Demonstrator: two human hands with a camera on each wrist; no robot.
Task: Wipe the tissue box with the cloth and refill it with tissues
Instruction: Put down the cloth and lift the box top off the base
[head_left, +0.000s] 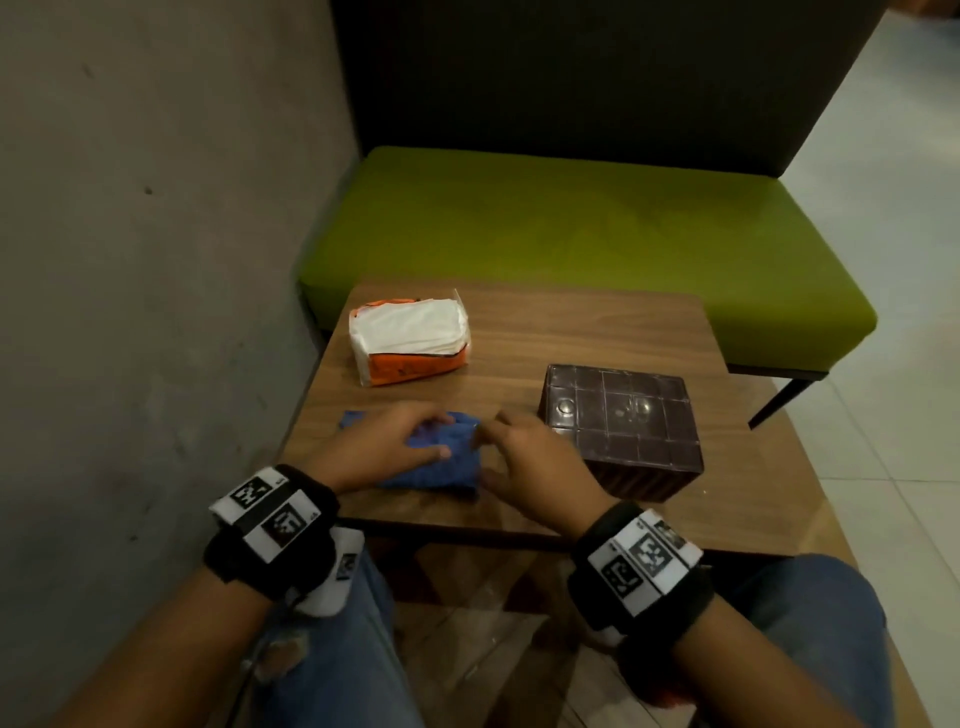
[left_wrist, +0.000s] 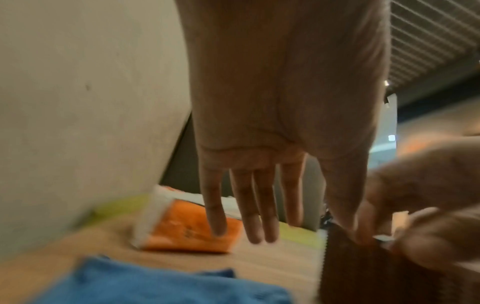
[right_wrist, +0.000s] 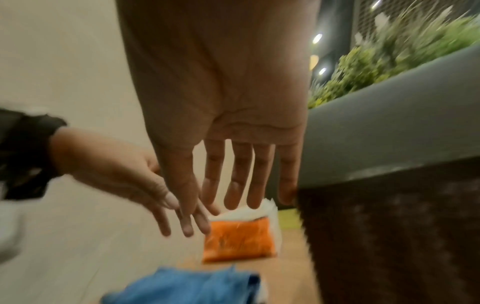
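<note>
Both hands hover with fingers spread and holding nothing: the left hand directly over the blue cloth at the worktop's near edge, the right hand just beside the cloth's right end. The box sits immediately right, tissues at the far-left corner.

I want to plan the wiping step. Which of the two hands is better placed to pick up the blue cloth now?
Probably the left hand: it is open directly over the blue cloth. The right hand is at the cloth's right edge, nearer the tissue box, which it could steady.
</note>
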